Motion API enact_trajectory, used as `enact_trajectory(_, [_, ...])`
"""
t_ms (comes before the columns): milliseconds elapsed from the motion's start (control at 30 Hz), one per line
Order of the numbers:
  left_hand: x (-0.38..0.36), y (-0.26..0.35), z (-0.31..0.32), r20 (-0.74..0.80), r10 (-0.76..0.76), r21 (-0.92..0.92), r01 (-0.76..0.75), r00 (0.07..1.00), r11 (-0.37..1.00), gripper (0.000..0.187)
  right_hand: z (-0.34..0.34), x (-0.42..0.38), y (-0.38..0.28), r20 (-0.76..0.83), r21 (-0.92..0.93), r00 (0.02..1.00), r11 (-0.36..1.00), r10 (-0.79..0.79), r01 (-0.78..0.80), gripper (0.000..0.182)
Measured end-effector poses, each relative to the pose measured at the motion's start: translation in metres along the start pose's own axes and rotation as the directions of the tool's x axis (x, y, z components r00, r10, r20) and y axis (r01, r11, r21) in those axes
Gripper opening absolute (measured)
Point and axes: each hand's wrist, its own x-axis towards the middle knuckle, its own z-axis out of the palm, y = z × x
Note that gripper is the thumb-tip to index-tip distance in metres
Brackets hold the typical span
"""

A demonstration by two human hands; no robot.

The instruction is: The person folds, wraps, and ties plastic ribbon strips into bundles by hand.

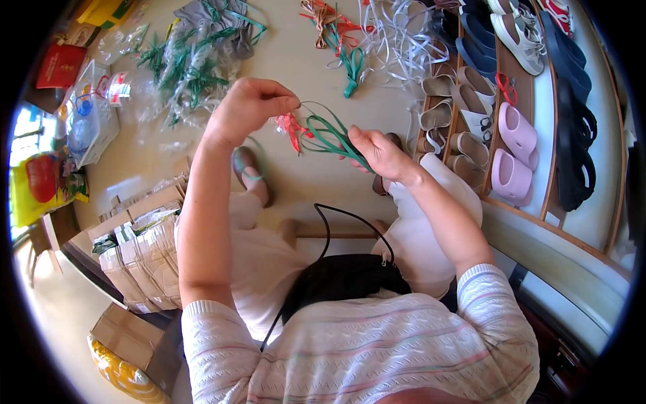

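The green strap [330,138] is hanging in loose, open loops in the air between the two hands, above the floor [282,60] and forward of the person's knees. The right hand [380,153] is gathering the lower end of the loops, its fingers closing around the strands with the thumb lying along the top and pointing forward. The right forearm is reaching forward and inward from a bent elbow. The left hand [250,108] is holding a thin strand of the same strap, thumb and index finger pinching together at the tips. Its wrist is bending inward, so the hand is pointing across toward the right one, while the left forearm is rising nearly straight forward from the elbow.

A red strap piece [291,131] is showing just beside the green loops, below the left fingertips; whether it is being held or is lying beyond cannot be told. Farther forward, a green and red strap bunch [351,64] is lying on the floor, with tangled white straps [404,40] to its right and a heap of clear plastic and green strands [195,67] to its left. A black bag [346,283] is resting on the person's lap. Shoes are filling the rack [490,128] on the right, and taped cardboard [145,262] is standing on the left.
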Motion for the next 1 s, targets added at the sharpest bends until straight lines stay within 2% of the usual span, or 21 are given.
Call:
enact_trajectory(67, [0.002,-0.001,0.005,-0.012,0.019,0.018,-0.019,1.0,1.0,0.016,-0.003,-0.002,-0.003,0.091,-0.088,0.995,0.996,-0.026,0.034,0.048])
enact_trajectory(100, [0.002,0.001,0.01,-0.002,0.035,0.033,-0.035,0.999,0.999,0.016,-0.004,-0.005,-0.007,0.163,-0.17,0.986,0.985,0.034,-0.006,0.05])
enact_trajectory(233, [0.007,0.0,0.017,0.042,0.018,0.007,-0.018,0.999,1.0,0.015,-0.013,-0.017,-0.021,0.181,-0.178,0.98,0.977,-0.087,0.12,0.049])
enact_trajectory(333, [0.014,-0.014,0.031,0.051,0.007,-0.051,-0.004,0.999,0.999,0.016,-0.023,-0.027,-0.03,0.145,-0.069,0.975,0.981,-0.17,0.181,0.043])
enact_trajectory(367, [0.016,-0.021,0.037,0.049,0.007,-0.077,-0.003,0.999,0.997,0.016,-0.022,-0.033,-0.035,-0.072,0.082,0.992,0.991,-0.102,0.107,0.035])
enact_trajectory(400, [0.015,-0.021,0.041,0.104,-0.005,0.021,0.003,0.995,1.0,0.017,-0.033,-0.031,-0.03,-0.139,0.234,0.985,0.963,-0.103,0.133,0.032])
enact_trajectory(467, [0.01,-0.02,0.053,0.216,-0.045,0.219,-0.003,0.975,0.976,0.018,-0.05,-0.017,-0.019,-0.423,-0.079,0.865,0.961,-0.272,0.264,0.029])
enact_trajectory(500, [0.004,-0.014,0.062,0.214,0.056,0.326,-0.125,0.975,0.937,0.015,-0.053,-0.013,-0.016,-0.444,-0.321,0.849,0.936,-0.286,0.147,0.028])
enact_trajectory(567, [-0.003,-0.012,0.065,0.25,0.224,0.392,-0.31,0.942,0.866,0.013,-0.052,-0.006,-0.011,-0.471,-0.704,0.822,0.698,-0.32,-0.132,0.026])
enact_trajectory(633, [-0.007,-0.004,0.058,0.254,0.313,0.404,-0.394,0.915,0.825,0.012,-0.039,-0.006,-0.007,-0.344,-0.754,0.913,0.643,-0.218,-0.13,0.025])
enact_trajectory(667, [-0.008,0.002,0.053,0.236,0.242,0.416,-0.323,0.941,0.85,0.012,-0.032,-0.005,-0.004,-0.269,-0.779,0.95,0.615,-0.16,-0.117,0.025])
enact_trajectory(700, [-0.009,0.012,0.047,0.212,0.168,0.426,-0.246,0.963,0.87,0.013,-0.025,-0.003,-0.001,-0.077,-0.828,0.987,0.56,-0.141,0.016,0.022])
enact_trajectory(733, [-0.009,0.015,0.042,0.183,0.095,0.434,-0.167,0.978,0.885,0.013,-0.024,-0.004,-0.002,0.088,-0.694,0.991,0.707,-0.106,0.137,0.021])
enact_trajectory(767, [-0.003,0.002,0.038,0.206,0.195,0.411,-0.265,0.959,0.872,0.012,-0.025,-0.006,-0.006,0.251,-0.517,0.963,0.827,-0.101,0.222,0.02])
enact_trajectory(800, [-0.003,-0.009,0.04,0.229,0.162,0.301,-0.229,0.96,0.926,0.013,-0.026,-0.01,-0.015,0.4,-0.314,0.908,0.912,-0.125,0.264,0.02])
enact_trajectory(833, [-0.001,-0.017,0.042,0.258,0.139,0.186,-0.191,0.956,0.964,0.013,-0.03,-0.017,-0.02,0.297,-0.043,0.945,0.987,-0.134,0.153,0.02])
enact_trajectory(867, [0.001,-0.022,0.043,0.291,0.123,0.068,-0.148,0.949,0.987,0.014,-0.038,-0.026,-0.027,0.062,0.065,0.989,0.989,-0.137,0.133,0.019])
enact_trajectory(900, [-0.002,-0.02,0.05,0.285,0.076,0.138,-0.119,0.956,0.983,0.019,-0.045,-0.023,-0.031,0.021,0.333,0.976,0.922,-0.217,0.198,0.021])
enact_trajectory(933, [-0.01,-0.009,0.06,0.296,0.06,0.204,-0.124,0.953,0.971,0.017,-0.052,-0.018,-0.034,-0.042,0.576,0.959,0.777,-0.28,0.252,0.022])
enact_trajectory(967, [-0.011,-0.016,0.072,0.285,0.202,0.322,-0.292,0.937,0.9,0.016,-0.053,-0.01,-0.03,-0.189,0.262,0.936,0.903,-0.298,0.341,0.023])
enact_trajectory(1000, [-0.012,-0.024,0.083,0.292,0.338,0.434,-0.439,0.895,0.787,0.014,-0.051,0.003,-0.019,-0.315,-0.085,0.88,0.934,-0.356,0.347,0.024])
